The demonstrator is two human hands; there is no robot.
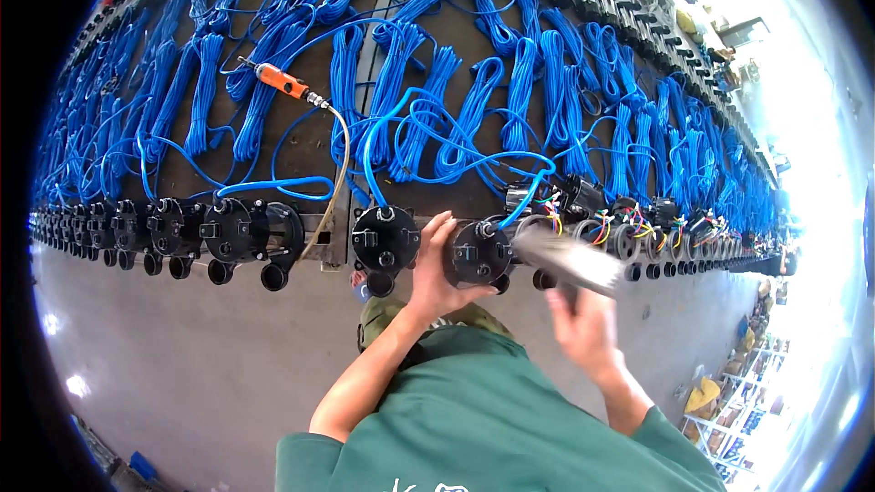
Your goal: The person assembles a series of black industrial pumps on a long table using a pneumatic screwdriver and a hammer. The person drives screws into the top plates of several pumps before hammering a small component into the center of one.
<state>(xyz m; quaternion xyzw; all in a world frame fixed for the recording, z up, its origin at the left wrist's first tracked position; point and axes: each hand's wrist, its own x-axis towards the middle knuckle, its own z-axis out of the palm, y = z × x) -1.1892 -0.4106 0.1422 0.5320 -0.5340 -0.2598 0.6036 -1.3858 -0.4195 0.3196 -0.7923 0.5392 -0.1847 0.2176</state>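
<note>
My left hand is closed on the left side of a round black housing at the table's near edge, thumb stretched beneath it. A blue cable leads out of the top of that housing. Just to the right, my right hand grips a hammer-like tool with a dark handle and a greyish head. Motion smears the tool, so its exact kind is unclear. Left of my left hand stands another round black housing with its own blue cable.
Coiled blue cables cover the long table. An orange air tool lies among them on a pale hose. More black housings line the near edge leftward; open units with coloured wires continue rightward. A white rack stands lower right.
</note>
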